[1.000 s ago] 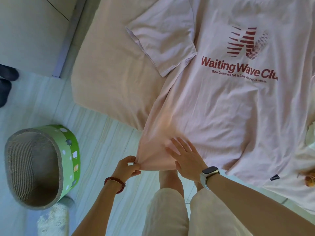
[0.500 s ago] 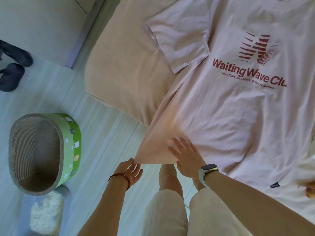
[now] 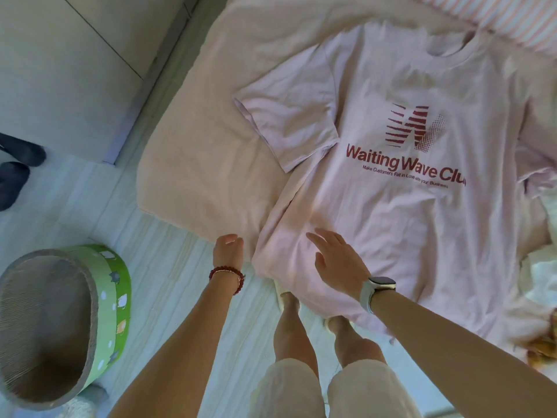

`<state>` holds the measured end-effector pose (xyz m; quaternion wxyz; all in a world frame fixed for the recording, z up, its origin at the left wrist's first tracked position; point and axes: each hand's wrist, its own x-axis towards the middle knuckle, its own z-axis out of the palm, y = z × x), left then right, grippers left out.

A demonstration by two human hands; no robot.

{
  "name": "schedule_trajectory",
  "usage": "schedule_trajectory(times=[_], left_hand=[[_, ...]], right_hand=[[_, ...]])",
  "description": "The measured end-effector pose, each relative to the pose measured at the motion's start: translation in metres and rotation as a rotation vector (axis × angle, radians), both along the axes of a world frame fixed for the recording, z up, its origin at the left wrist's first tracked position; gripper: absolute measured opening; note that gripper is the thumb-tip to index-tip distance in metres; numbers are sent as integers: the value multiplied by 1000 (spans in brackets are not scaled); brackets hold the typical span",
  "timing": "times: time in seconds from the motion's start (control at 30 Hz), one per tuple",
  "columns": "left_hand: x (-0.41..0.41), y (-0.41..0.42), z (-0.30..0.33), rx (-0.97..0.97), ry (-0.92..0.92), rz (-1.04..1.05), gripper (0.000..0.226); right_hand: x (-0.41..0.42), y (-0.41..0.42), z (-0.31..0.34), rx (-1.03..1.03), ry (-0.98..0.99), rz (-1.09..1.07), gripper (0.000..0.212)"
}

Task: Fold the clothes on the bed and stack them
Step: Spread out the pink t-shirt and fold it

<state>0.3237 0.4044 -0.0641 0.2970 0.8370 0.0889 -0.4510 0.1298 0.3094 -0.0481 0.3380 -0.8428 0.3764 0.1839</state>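
Hanging off the bed, shirt hem risks sliding floorward with both hands spread, holding nothing.

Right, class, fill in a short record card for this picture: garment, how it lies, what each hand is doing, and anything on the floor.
garment: pink T-shirt with red print
lay: spread front up on the bed, hem at the near edge
left hand: empty, beside the hem corner, holding nothing
right hand: fingers straight, over the lower shirt front
floor: green round basket, dark slippers
fold: not yet begun
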Motion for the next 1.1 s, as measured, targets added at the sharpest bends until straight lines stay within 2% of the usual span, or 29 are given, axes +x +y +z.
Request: schedule_trajectory(times=[0.1,0.2,0.3,0.43,0.5,0.6,0.67,0.77,0.87,0.9,0.97,1.1], left_hand=[[13,-59,8,-167,-4,-59,22],[21,-116,15,-271,110,24,11],[27,-158,16,-285,299,104,29],[34,-195,10,-235,416,179,28],[42,-213,7,-191,350,228,22],[59,-233,3,-183,49,105,11],[80,-238,8,-305,-80,198,10],[124,-245,9,-346,-288,358,9],[151,-251,16,-436,-468,289,6],[151,-251,19,-467,-494,219,5],[146,-249,19,-530,-449,123,19],[127,-235,11,-574,-154,40,14]], right_hand=[[15,-36,10,-79,-108,-149,48],[30,-70,16,-146,-190,-290,48],[41,-96,15,-165,-208,-361,49],[48,-122,6,-164,-219,-407,53],[52,-132,2,-163,-234,-416,54],[55,-145,-2,-166,-218,-379,56],[57,-153,-4,-146,-170,-339,58],[63,-163,-6,-131,-112,-283,59],[67,-172,-10,-124,0,-174,57],[68,-175,-12,-106,52,-149,55],[72,-186,-12,-109,113,-152,49],[97,-225,-1,-303,-89,-267,37]])
